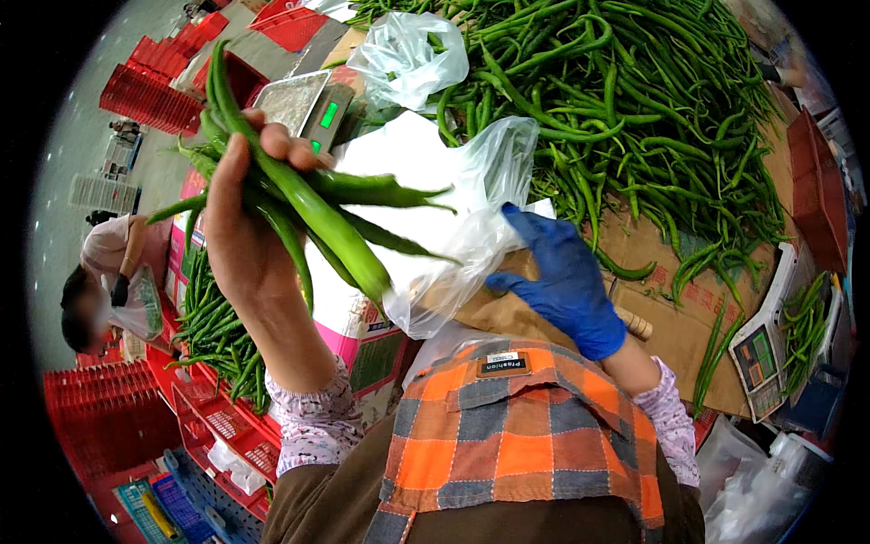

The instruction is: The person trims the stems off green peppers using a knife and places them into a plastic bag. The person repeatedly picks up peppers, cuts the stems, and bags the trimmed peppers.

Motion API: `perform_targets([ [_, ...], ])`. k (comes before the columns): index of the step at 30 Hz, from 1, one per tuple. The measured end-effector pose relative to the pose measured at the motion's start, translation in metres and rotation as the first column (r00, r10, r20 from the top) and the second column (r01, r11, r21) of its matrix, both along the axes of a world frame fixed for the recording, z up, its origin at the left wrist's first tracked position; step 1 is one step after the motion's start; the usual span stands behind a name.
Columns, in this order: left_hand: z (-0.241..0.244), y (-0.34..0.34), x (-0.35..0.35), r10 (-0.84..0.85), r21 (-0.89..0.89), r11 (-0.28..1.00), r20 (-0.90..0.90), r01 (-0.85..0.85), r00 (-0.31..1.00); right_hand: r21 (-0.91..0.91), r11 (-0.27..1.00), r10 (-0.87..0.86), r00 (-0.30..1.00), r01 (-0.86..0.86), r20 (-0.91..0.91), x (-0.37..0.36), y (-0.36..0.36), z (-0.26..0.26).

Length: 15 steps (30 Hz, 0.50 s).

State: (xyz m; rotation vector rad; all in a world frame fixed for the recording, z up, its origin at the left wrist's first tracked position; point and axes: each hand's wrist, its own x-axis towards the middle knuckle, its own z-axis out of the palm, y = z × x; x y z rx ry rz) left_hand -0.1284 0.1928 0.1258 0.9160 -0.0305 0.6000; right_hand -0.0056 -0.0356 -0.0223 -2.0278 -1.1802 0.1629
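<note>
My bare left hand (248, 251) is raised and closed around a bunch of long green peppers (319, 221), which stick out on both sides of the fingers. My right hand (574, 285) wears a blue glove. Its thumb and fingers are spread at the edge of a clear plastic bag (452, 262), seemingly holding it; the exact grip is unclear. Beneath the bag lies a bright white sheet or surface (401, 146). A big heap of green peppers (612, 115) covers the cardboard-topped table (686, 340) beyond my right hand.
A scale (292, 102) with a green display stands beyond my left hand. Another scale (761, 360) at right carries peppers. A crumpled plastic bag (411, 58) touches the heap. Red crates (224, 425) hold peppers at lower left; a person (109, 265) handles a bag nearby.
</note>
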Motion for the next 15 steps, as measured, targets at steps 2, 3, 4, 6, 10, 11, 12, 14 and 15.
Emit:
perform_targets([
  [2,-0.002,-0.011,0.001,-0.097,-0.005,0.995,-0.016,0.097,0.995,-0.079,0.996,0.055,0.973,-0.038,0.224,-0.006,0.021,-0.004],
  [3,-0.006,-0.02,0.006,-0.075,-0.011,0.997,-0.042,0.075,0.996,-0.088,0.996,0.05,0.965,-0.028,0.258,-0.008,0.03,-0.012],
  [4,-0.008,-0.025,0.012,-0.054,0.024,0.998,-0.093,0.056,0.994,-0.201,0.979,0.089,0.953,-0.031,0.288,-0.007,0.036,-0.019],
  [6,-0.011,-0.033,0.024,-0.011,0.116,0.993,-0.166,0.031,0.986,-0.26,0.963,0.077,0.85,0.072,0.521,-0.006,0.044,-0.059],
  [10,-0.013,-0.059,0.035,0.004,0.413,0.906,-0.239,0.098,0.971,-0.009,0.995,0.102,0.955,-0.103,0.279,0.003,0.037,-0.044],
  [11,-0.014,-0.064,0.039,-0.046,0.486,0.855,-0.276,0.181,0.96,0.136,0.984,0.086,0.98,-0.111,0.178,0.003,0.033,-0.039],
  [12,-0.015,-0.07,0.043,-0.092,0.463,0.845,-0.371,0.27,0.924,0.282,0.953,0.088,0.992,-0.109,0.087,0.003,0.029,-0.033],
  [14,-0.023,-0.071,0.056,-0.093,0.56,0.766,-0.389,0.315,0.916,0.078,0.991,0.094,0.982,-0.108,0.166,0.004,0.021,-0.017],
  [15,-0.03,-0.067,0.064,-0.073,0.642,0.688,-0.402,0.338,0.913,-0.022,0.995,0.104,0.972,-0.102,0.21,0.004,0.016,-0.009],
])
